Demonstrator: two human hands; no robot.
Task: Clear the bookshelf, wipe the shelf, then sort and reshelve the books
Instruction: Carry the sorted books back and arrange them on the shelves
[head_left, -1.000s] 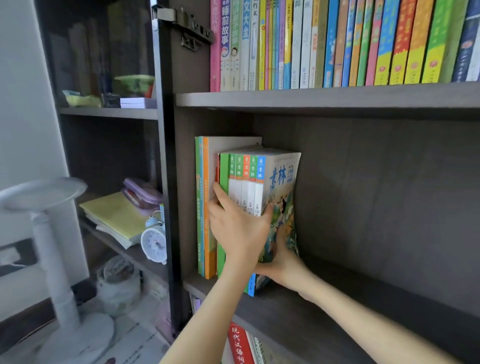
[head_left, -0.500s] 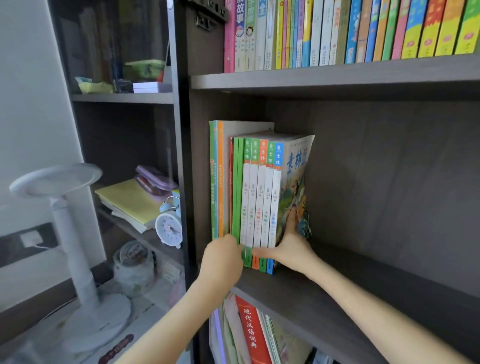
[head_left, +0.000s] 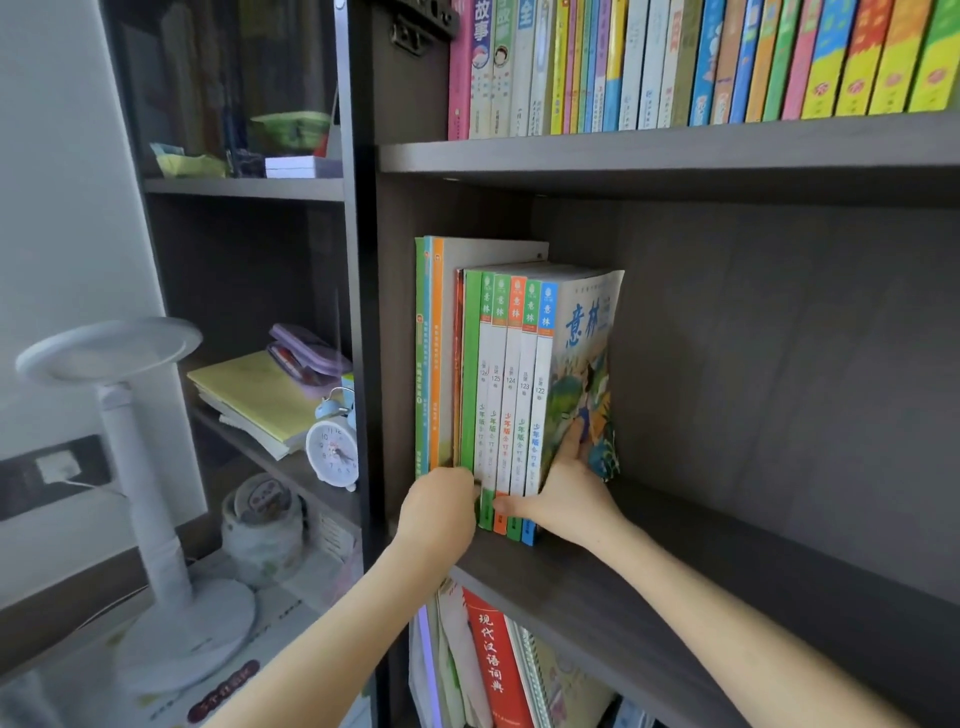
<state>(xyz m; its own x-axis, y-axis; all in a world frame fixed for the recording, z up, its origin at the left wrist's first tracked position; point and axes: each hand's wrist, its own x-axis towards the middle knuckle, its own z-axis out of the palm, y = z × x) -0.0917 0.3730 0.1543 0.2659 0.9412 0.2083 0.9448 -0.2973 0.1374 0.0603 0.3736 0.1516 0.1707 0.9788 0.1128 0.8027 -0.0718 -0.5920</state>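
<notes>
On the middle shelf a set of thin volumes with green, orange and blue spines stands upright next to taller green and orange books at the left wall. My right hand grips the set low down, with the thumb across the bottom of the spines and the fingers on the illustrated cover. My left hand is bunched against the foot of the taller books and the leftmost green spine; its fingertips are hidden.
A full row of colourful books fills the shelf above. A red dictionary and other books stand below. The left cabinet holds a yellow notebook stack, a purple pencil case and an alarm clock. A white desk lamp stands lower left.
My left hand slid from the middle of the spines down to their foot. The set, tilted and forward a second ago, now stands upright and deeper on the shelf. My right hand stayed on the cover.
</notes>
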